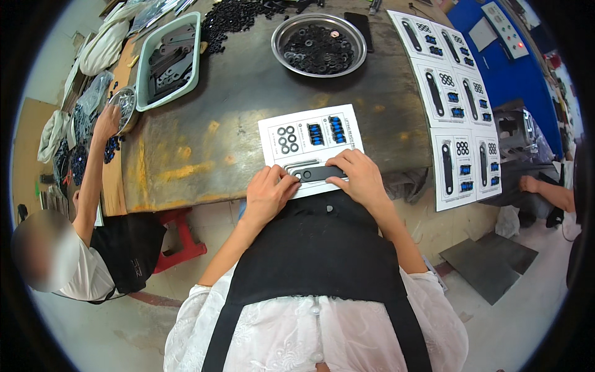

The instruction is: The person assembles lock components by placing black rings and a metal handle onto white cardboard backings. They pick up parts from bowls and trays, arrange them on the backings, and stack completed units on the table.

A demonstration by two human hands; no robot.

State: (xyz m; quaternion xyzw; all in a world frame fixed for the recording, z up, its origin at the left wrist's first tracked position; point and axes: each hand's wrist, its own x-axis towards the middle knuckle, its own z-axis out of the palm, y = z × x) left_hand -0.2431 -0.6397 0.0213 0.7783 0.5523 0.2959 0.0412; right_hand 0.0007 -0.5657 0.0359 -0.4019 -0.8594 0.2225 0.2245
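Note:
A white printed card point(294, 123) lies at the table's near edge. Black rings point(288, 140) and two groups of blue-and-black bolts point(326, 132) sit on its upper part. Below them, bent hex keys point(302, 163) lie beside a flat black bar point(318, 173) with a rounded left end and holes. My left hand point(268, 193) grips the bar's left end between thumb and fingers. At the other end, the thumb and fingers of my right hand point(361, 178) close on the bar.
Finished-looking cards point(440, 121) with similar parts overlap at the table's right. A metal bowl of black washers point(318, 49), a pale green tray of black plates point(142, 80) and loose black pieces point(232, 22) stand farther back. At left, a co-worker's hand point(109, 118) reaches into a bowl point(129, 111).

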